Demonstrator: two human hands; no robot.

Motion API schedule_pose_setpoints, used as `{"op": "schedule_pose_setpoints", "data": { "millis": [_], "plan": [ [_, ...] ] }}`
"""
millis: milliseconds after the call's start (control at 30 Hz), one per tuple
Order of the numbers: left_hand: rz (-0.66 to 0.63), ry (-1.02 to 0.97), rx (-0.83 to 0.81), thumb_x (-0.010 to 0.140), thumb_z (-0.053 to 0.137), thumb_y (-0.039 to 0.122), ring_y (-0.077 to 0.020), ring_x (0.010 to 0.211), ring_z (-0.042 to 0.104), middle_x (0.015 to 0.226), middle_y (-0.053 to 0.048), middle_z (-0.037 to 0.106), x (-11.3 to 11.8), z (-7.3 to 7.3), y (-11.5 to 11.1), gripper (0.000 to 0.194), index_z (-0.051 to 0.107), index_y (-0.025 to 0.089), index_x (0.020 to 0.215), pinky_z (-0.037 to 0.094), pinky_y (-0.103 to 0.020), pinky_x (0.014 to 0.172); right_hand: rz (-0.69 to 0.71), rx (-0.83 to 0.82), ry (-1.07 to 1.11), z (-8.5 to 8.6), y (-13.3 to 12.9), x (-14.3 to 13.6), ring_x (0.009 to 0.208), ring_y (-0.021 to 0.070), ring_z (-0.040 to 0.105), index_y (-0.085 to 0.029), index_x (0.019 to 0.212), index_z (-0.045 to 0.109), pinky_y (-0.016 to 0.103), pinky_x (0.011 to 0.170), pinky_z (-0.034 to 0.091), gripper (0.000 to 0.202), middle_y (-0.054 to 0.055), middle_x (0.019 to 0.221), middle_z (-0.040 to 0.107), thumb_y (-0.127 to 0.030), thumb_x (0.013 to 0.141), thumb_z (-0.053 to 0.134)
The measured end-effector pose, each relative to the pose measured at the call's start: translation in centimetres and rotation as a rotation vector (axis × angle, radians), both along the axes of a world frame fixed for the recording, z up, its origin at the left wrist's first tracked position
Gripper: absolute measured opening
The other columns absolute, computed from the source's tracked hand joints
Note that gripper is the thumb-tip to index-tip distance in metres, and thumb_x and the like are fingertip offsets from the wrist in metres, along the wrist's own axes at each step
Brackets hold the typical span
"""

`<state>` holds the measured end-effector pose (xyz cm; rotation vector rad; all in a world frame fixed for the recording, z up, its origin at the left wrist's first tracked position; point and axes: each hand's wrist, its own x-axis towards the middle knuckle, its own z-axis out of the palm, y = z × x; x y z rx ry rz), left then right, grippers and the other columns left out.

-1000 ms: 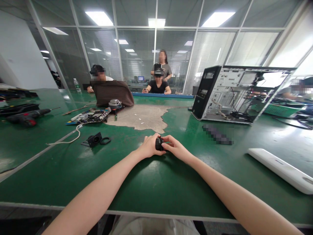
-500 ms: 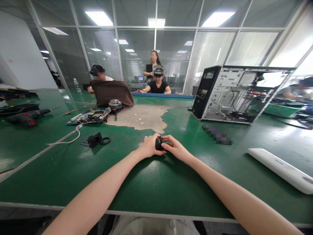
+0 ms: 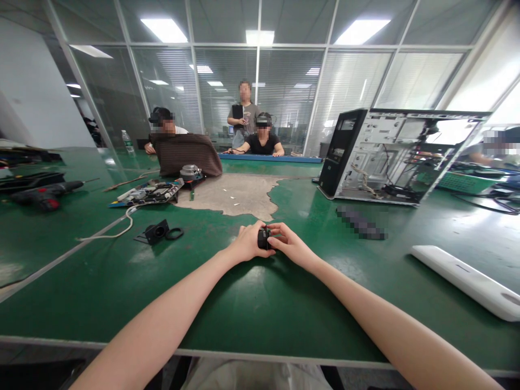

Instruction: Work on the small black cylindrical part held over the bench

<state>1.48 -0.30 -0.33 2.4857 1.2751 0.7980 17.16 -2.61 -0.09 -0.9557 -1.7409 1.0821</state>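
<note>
A small black round part [image 3: 263,238] is held between my two hands just above the green table [image 3: 260,303]. My left hand [image 3: 246,242] wraps round its left side, thumb on top and fingers below. From the right, my right hand [image 3: 287,242] grips it with the fingertips. To the left lie a black part with a round opening [image 3: 157,233] and a black ring [image 3: 175,233] close beside it.
An open computer case [image 3: 345,154] stands at the back right. Nearer lie a blurred dark object [image 3: 361,222] and a white panel [image 3: 467,281]. Circuit boards [image 3: 152,192], a brown cloth [image 3: 184,154] and a drill [image 3: 49,194] are leftward. People are across the table.
The standing person across the table has shifted left and turned. My hands and the black part have hardly moved.
</note>
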Motion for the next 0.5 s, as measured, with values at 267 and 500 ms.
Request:
{"op": "schedule_pose_setpoints", "data": {
  "millis": [267, 500],
  "plan": [
    [0.001, 0.007, 0.011, 0.052, 0.064, 0.047, -0.0214, 0.080, 0.054, 0.090, 0.000, 0.056, 0.00, -0.07, 0.02, 0.058, 0.041, 0.022, 0.098, 0.033, -0.033, 0.077, 0.023, 0.038, 0.011, 0.08, -0.53, -0.10, 0.074, 0.0113, 0.055, -0.020, 0.089, 0.046, 0.027, 0.068, 0.047, 0.020, 0.001, 0.087, 0.053, -0.032, 0.074, 0.051],
    [-0.003, -0.002, -0.006, 0.052, 0.063, 0.049, -0.0221, 0.083, 0.054, 0.091, 0.000, 0.056, 0.03, 0.07, -0.05, 0.057, 0.042, 0.022, 0.098, 0.033, -0.034, 0.076, -0.027, 0.017, -0.010, -0.28, 0.12, -0.11, 0.077, 0.0124, 0.055, -0.019, 0.094, 0.045, 0.030, 0.071, 0.046, 0.028, 0.002, 0.090, 0.052, -0.033, 0.072, 0.053]
  ]
}}
